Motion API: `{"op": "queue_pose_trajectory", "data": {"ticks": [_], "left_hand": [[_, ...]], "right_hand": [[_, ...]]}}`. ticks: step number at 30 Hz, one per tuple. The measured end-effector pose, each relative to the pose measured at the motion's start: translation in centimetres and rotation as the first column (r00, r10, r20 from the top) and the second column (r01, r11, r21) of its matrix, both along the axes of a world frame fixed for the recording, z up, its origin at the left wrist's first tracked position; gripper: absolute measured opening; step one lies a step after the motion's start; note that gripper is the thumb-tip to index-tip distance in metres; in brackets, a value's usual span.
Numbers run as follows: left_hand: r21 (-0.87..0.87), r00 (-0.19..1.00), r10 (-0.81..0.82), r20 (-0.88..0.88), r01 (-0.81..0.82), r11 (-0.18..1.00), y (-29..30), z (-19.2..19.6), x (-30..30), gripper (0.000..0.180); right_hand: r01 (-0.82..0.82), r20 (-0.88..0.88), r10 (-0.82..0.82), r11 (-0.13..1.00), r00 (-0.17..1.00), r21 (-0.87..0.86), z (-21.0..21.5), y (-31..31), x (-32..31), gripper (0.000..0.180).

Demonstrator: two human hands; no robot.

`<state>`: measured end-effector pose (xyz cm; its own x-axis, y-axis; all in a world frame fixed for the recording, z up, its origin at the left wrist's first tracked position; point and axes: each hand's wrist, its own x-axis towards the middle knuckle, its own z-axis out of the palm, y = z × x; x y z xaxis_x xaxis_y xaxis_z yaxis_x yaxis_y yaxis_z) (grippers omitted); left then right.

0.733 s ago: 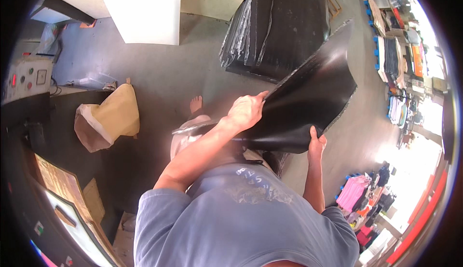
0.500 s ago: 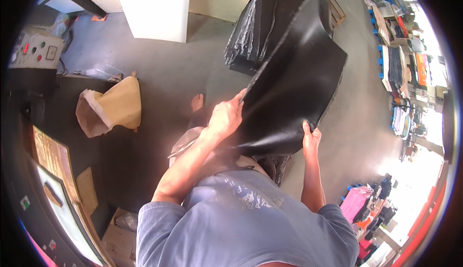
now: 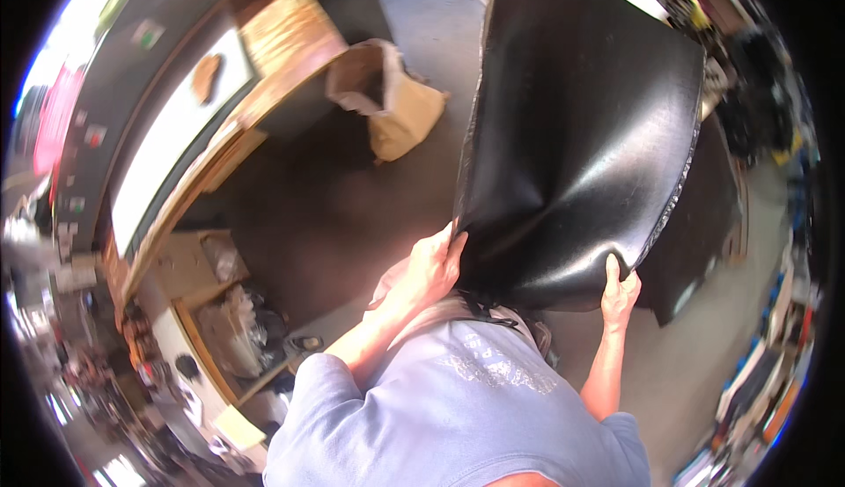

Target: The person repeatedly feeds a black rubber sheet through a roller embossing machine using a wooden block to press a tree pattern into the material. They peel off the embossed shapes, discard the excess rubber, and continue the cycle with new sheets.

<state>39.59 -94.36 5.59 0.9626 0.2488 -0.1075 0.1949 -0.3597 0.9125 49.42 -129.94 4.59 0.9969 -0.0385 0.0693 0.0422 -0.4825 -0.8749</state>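
A large glossy black sheet, flexible like rubber [image 3: 563, 135], hangs between my hands and stretches away in front of me. My left hand [image 3: 433, 267] is closed on its left near edge. At the right near corner, my right hand [image 3: 620, 289] pinches the sheet, thumb on top, and the material buckles there. The sheet sags in the middle, and its long side edges look rough and thick. Below and to the right of it shows a further dark sheet or stack [image 3: 695, 232], partly hidden behind the one I hold.
An open tan paper sack [image 3: 409, 122] stands on the floor to the left. Nearer is a workbench with a wooden edge [image 3: 189, 179] and a white panel. A carton [image 3: 198, 263] and plastic bags [image 3: 233, 329] sit at the lower left. Stacked goods [image 3: 757, 381] line the right side.
I have turned to the left with the sheet held in both hands. The sheet is now away from the black stack, and the workbench and sack have swung nearer the middle of view.
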Motion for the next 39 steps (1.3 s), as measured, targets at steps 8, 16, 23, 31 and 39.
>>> {"op": "queue_pose_trajectory", "data": {"ticks": [8, 16, 23, 31, 39], "left_hand": [[-0.289, 0.784, 0.619, 0.041, -0.584, 0.759, 9.6, 3.4, -20.8, 0.027], [-0.325, 0.413, 0.908, 0.067, -0.851, 0.412, 24.4, 0.8, -33.4, 0.020], [-0.350, 0.361, 0.931, -0.061, -0.881, 0.318, 35.6, 4.4, -46.1, 0.013], [-0.255, 0.519, 0.853, -0.054, -0.833, 0.491, 44.4, 12.7, -55.3, 0.026], [-0.169, 0.464, 0.879, -0.113, -0.881, 0.443, 48.0, 11.2, -52.4, 0.031]], "right_hand": [[-0.455, 0.033, 0.459, 0.886, 0.888, -0.089, 8.6, 18.0, -2.2, 0.025], [-0.803, -0.122, 0.811, 0.584, 0.572, 0.119, 7.4, 44.2, -1.6, 0.023], [-0.766, -0.289, 0.873, 0.484, 0.393, 0.423, 6.5, 55.8, -5.8, 0.024], [-0.763, -0.302, 0.897, 0.435, 0.323, 0.478, 3.0, 57.6, -17.0, 0.022], [-0.715, -0.110, 0.921, 0.362, 0.374, 0.599, 4.9, 63.4, -13.3, 0.012]]}}
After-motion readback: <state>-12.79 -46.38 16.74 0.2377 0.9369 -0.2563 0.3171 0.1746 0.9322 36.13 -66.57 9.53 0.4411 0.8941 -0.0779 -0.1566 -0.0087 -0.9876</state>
